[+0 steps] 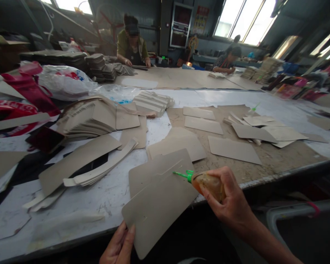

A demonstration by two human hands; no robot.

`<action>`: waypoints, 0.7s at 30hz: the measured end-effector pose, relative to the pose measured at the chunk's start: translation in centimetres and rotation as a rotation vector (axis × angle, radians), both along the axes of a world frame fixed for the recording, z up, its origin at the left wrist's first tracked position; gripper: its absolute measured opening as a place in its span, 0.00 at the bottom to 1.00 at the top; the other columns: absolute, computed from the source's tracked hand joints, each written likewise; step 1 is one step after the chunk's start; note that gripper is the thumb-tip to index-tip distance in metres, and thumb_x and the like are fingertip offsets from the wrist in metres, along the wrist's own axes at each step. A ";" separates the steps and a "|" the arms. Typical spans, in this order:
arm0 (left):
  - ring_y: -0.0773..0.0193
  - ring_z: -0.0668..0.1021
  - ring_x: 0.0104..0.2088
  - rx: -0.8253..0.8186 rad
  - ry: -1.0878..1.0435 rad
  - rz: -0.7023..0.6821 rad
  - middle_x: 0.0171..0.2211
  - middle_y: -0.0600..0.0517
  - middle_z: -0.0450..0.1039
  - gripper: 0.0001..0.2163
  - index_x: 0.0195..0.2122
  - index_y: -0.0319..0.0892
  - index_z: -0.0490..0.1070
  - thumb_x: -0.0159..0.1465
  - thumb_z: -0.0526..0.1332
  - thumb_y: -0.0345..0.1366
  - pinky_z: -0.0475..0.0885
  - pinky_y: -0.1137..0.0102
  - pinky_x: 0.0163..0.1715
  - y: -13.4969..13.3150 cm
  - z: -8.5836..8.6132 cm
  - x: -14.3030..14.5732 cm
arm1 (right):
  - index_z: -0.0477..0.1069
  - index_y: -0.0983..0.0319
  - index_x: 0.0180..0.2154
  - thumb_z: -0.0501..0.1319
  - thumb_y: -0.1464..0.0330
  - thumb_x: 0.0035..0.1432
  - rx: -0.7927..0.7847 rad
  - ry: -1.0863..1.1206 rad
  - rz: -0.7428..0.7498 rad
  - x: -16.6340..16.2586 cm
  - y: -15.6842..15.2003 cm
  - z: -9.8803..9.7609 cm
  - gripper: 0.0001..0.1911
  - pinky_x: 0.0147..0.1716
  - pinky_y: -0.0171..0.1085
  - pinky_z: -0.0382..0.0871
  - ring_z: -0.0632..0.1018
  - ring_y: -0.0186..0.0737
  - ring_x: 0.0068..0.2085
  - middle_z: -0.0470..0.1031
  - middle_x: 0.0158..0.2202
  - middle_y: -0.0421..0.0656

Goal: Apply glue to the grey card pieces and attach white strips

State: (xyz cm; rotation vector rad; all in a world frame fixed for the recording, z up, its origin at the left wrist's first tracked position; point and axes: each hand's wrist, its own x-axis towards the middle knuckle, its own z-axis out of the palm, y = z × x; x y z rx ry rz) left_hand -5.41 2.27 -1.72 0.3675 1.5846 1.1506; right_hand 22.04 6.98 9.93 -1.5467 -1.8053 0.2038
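My left hand (118, 242) pinches the lower left corner of a grey-beige cardboard panel (162, 209) with rounded corners. The panel hangs partly over the table's front edge and overlaps another sheet beneath it. Wrapped round a glue bottle (210, 187) is my right hand (231, 200). The bottle lies tilted sideways, its green nozzle (183, 175) pointing left just over the panel's upper part. Thin shiny lines of glue show on the panel near the nozzle tip. Beyond it lie more loose panels (233, 149).
Left of the panel are long cardboard strips (101, 170) and a fanned stack of panels (90, 119). A pink bottle (30, 86) and a plastic bag (63, 82) stand behind. More pieces (286, 132) overlap at the right. Two people work across the table.
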 end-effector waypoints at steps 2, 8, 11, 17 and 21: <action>0.48 0.74 0.54 -0.001 -0.057 -0.041 0.44 0.52 0.80 0.27 0.44 0.46 0.78 0.45 0.72 0.54 0.65 0.56 0.59 0.1 0.4 0.0 | 0.61 0.58 0.44 0.60 0.74 0.57 -0.021 0.026 0.035 -1.0 -0.2 0.0 0.14 0.36 0.38 0.67 0.69 0.41 0.38 0.62 0.39 0.42; 0.49 0.74 0.54 0.037 -0.056 -0.038 0.45 0.52 0.80 0.27 0.45 0.46 0.78 0.47 0.71 0.55 0.66 0.58 0.58 0.0 1.2 0.4 | 0.61 0.58 0.46 0.58 0.75 0.58 -0.071 0.070 0.131 -3.3 -0.4 -0.2 0.15 0.36 0.37 0.67 0.69 0.40 0.38 0.62 0.39 0.42; 0.49 0.76 0.53 0.027 -0.102 -0.088 0.46 0.51 0.79 0.26 0.44 0.45 0.78 0.46 0.72 0.53 0.69 0.60 0.55 0.1 1.0 0.1 | 0.60 0.58 0.46 0.58 0.75 0.58 -0.082 0.080 0.159 -4.2 -0.5 -0.2 0.14 0.37 0.37 0.67 0.69 0.40 0.39 0.62 0.40 0.43; 0.50 0.77 0.51 0.050 -0.127 -0.077 0.45 0.51 0.79 0.27 0.44 0.46 0.79 0.45 0.73 0.53 0.72 0.61 0.53 0.1 0.5 -0.2 | 0.60 0.57 0.45 0.58 0.74 0.58 -0.132 0.113 0.183 -5.4 -0.8 -0.3 0.14 0.37 0.36 0.67 0.70 0.39 0.38 0.63 0.39 0.41; 0.51 0.78 0.50 0.064 -0.133 -0.090 0.45 0.50 0.80 0.27 0.46 0.46 0.78 0.46 0.72 0.52 0.74 0.63 0.51 0.0 0.4 0.0 | 0.59 0.55 0.45 0.57 0.73 0.59 -0.198 0.177 0.206 -6.2 -1.0 -0.6 0.14 0.36 0.35 0.67 0.70 0.38 0.37 0.63 0.40 0.40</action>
